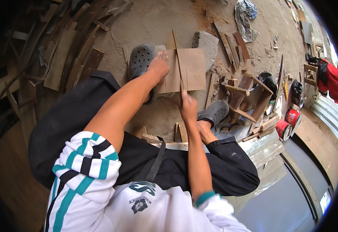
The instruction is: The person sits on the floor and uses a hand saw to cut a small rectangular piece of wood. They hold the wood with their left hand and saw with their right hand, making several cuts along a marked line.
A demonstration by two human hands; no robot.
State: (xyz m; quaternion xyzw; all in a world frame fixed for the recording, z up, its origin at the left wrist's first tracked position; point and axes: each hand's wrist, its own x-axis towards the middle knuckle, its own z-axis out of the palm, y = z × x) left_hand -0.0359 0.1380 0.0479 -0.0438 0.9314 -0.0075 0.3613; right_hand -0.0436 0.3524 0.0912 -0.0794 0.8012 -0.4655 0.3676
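1. The right hand [188, 105] was closed around a handsaw [178, 65], its blade cutting into a thin plywood sheet [190, 69].
2. The left hand [159, 65] lay spread flat on the sheet beside the blade; a jump of the saw could likely nick its fingers.
3. The sheet rested under a grey clog [141, 60], its far edge near a concrete block [207, 44]; open dirt floor [157, 19] lay beyond.

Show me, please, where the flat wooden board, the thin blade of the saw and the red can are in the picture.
wooden board [194, 69]: head view, bare right half of its face.
saw blade [178, 58]: head view, middle of the thin blade.
red can [283, 128]: head view, its red side wall.
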